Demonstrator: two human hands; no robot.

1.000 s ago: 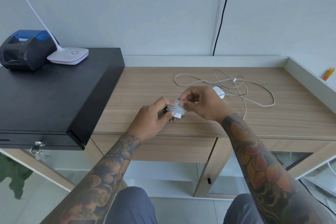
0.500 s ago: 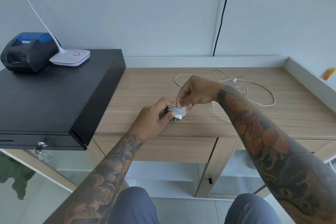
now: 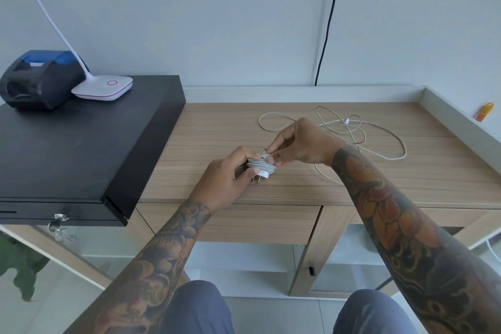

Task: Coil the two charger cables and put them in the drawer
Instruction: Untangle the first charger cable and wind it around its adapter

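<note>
My left hand (image 3: 227,176) grips a white charger plug (image 3: 262,171) with its grey cable wound tightly around it, prongs pointing down just above the wooden desk (image 3: 271,192). At the top of the coil, my right hand (image 3: 295,145) pinches the cable's free end with thumb and forefinger. A second white charger cable (image 3: 379,141) lies loose and tangled on the desk behind my right hand, its plug hidden by that hand. The shut drawer (image 3: 254,222) sits under the desk's front edge below my hands.
A black cash drawer box (image 3: 81,149) occupies the left, carrying a small printer (image 3: 38,78) and a white lamp base (image 3: 104,88). A raised white ledge (image 3: 458,119) borders the desk at the right and back. A black wire (image 3: 328,22) runs down the wall.
My right hand swung over the coil and back with the cable's end, adding a turn. My right forearm shifted right to left and now reaches in from the right. The left hand stayed put.
</note>
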